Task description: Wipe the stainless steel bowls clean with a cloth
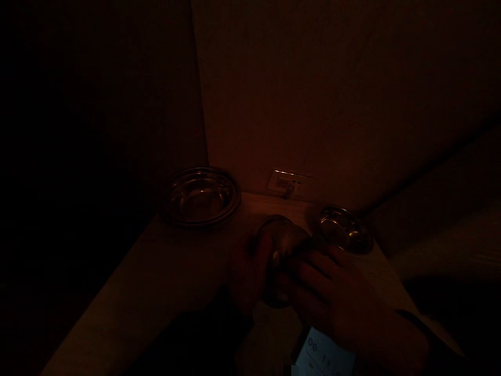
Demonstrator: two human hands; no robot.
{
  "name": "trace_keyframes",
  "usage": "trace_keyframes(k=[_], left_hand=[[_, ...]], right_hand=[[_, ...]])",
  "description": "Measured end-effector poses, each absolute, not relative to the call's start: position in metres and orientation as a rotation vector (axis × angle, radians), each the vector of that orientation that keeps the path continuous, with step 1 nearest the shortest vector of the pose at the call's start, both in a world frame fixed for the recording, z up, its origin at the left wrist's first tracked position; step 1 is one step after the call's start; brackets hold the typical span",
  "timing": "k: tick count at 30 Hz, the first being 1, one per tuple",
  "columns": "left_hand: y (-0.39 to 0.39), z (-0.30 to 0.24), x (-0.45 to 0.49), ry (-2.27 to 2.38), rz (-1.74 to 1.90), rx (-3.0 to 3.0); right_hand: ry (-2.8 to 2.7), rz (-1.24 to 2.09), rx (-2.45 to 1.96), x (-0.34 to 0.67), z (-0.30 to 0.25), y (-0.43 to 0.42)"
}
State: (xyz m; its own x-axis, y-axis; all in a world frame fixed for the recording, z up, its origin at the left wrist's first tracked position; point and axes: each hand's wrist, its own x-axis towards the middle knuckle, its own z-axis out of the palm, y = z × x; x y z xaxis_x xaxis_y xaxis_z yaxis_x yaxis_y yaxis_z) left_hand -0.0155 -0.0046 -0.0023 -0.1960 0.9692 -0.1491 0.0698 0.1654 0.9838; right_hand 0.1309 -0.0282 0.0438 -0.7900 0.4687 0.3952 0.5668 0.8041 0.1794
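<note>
The scene is very dark. My left hand (pixel 246 274) and my right hand (pixel 336 295) both close round a shiny steel vessel (pixel 282 245), held just above the wooden table (pixel 156 282) near its middle. The left fingers wrap its left side. The right fingers press on its right side and front. A large steel bowl (pixel 201 197) sits at the table's far left corner. A smaller steel bowl (pixel 344 230) sits at the far right, just beyond my right hand.
A wall socket plate (pixel 287 181) is on the wall behind the table. A lit phone screen (pixel 324 355) showing digits lies under my right wrist at the near edge. Walls close in behind and left.
</note>
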Motion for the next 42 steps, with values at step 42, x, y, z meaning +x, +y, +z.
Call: trace_keyframes(k=[42], left_hand=[[-0.001,-0.005,-0.018,1.531,1.037,1.004]], right_hand=[[-2.774,-0.349,-0.756,0.141,0.038,-0.033]])
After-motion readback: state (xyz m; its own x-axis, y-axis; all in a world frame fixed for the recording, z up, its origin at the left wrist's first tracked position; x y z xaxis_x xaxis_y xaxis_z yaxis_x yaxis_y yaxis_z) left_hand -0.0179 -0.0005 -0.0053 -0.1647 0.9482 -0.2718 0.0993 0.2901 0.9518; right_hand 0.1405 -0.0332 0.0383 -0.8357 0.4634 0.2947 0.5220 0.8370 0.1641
